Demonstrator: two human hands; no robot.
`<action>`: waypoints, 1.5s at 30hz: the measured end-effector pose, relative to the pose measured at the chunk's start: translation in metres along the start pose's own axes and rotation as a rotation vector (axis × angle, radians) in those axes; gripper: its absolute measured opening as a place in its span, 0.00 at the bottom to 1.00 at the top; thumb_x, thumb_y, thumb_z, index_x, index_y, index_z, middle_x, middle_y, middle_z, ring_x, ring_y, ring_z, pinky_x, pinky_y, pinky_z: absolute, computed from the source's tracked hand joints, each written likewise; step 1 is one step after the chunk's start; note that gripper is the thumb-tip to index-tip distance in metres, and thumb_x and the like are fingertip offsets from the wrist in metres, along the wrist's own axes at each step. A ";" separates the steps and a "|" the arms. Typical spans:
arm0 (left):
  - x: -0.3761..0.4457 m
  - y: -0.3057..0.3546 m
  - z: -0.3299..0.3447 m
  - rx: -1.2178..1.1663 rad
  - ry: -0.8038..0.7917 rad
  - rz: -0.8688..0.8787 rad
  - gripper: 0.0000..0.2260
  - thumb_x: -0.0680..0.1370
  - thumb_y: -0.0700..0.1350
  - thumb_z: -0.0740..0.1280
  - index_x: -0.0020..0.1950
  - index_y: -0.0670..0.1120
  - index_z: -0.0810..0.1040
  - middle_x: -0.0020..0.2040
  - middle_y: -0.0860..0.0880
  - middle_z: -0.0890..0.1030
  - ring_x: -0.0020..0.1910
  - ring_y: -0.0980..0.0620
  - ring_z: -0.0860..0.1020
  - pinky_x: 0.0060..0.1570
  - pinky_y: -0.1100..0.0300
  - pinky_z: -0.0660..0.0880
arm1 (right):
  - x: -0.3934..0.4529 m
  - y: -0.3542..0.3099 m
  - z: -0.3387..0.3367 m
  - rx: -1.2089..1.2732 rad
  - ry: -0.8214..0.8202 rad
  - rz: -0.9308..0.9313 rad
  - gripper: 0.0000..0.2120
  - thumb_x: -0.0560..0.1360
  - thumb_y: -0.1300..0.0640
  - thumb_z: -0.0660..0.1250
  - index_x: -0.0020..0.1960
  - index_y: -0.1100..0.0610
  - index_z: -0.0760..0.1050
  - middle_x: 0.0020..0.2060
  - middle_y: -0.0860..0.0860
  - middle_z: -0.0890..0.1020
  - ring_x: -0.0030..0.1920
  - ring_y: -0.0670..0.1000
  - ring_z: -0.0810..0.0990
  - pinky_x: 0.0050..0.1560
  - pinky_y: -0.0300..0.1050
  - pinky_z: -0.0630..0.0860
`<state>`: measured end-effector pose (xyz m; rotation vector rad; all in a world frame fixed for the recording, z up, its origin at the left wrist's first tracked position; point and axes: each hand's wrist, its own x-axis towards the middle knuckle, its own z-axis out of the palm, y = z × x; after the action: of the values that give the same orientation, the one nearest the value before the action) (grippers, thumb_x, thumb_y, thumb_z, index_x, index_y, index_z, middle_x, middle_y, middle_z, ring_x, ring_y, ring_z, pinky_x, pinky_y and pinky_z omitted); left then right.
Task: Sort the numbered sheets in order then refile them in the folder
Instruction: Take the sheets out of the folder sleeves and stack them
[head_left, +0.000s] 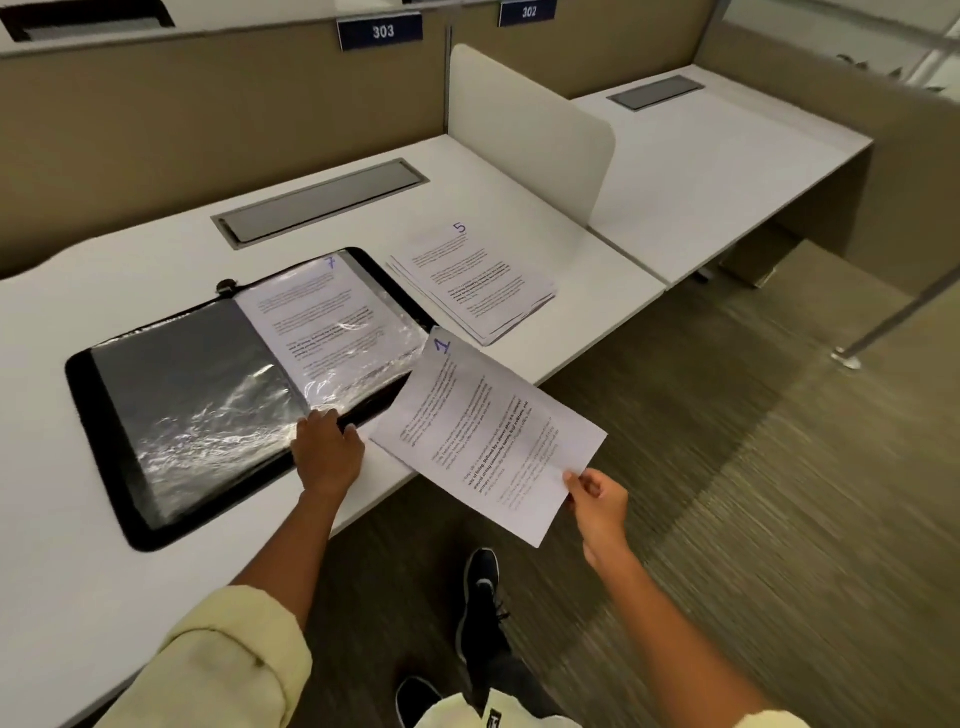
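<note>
Pinched at its near right edge between the thumb and fingers of my right hand (597, 501), the sheet marked 1 (488, 436) is hanging in the air just off the desk's front edge, its long axis running from the grip away and to the left, the numbered top corner pointing at the folder. I am pressing my left hand (327, 452) down on the near edge of the open black folder (104, 452), fingers curled over the bottom of a clear sleeve at the spine; I cannot tell whether they are pinching the plastic. From that hand, the folder is lying flat on the white desk (78, 597), its long axis slanting left-near to right-far. Its left sleeve (197, 395) is showing only dark backing, while the right sleeve is holding the sheet marked 7 (322, 317), number at the far end. Beyond the gripped page, a loose stack topped by sheet 5 (472, 280) is resting on the desk just beside the folder, pointing the same way.
</note>
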<state>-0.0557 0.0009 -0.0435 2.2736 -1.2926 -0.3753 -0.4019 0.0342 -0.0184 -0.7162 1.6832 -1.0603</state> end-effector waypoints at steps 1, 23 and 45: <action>0.001 0.001 0.002 0.025 0.006 -0.010 0.08 0.78 0.46 0.63 0.47 0.41 0.78 0.50 0.41 0.79 0.53 0.40 0.76 0.54 0.41 0.75 | 0.002 -0.001 -0.005 0.015 0.024 -0.004 0.04 0.79 0.65 0.67 0.46 0.61 0.80 0.48 0.57 0.85 0.50 0.55 0.83 0.56 0.51 0.80; 0.046 0.047 0.031 -0.074 -0.135 0.047 0.24 0.82 0.49 0.61 0.76 0.42 0.64 0.79 0.40 0.53 0.79 0.43 0.48 0.77 0.46 0.45 | 0.088 -0.071 0.073 0.240 0.081 0.149 0.08 0.81 0.65 0.63 0.48 0.54 0.76 0.49 0.51 0.81 0.53 0.51 0.81 0.54 0.47 0.79; 0.119 0.089 0.080 0.023 -0.103 -0.057 0.51 0.68 0.79 0.51 0.80 0.47 0.46 0.80 0.45 0.40 0.77 0.47 0.36 0.74 0.44 0.36 | 0.251 -0.146 0.172 0.168 -0.084 0.127 0.10 0.78 0.72 0.62 0.47 0.62 0.79 0.43 0.55 0.82 0.41 0.54 0.80 0.42 0.47 0.80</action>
<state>-0.0966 -0.1616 -0.0615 2.3412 -1.2905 -0.5068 -0.3298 -0.2953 -0.0177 -0.5311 1.5264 -1.0532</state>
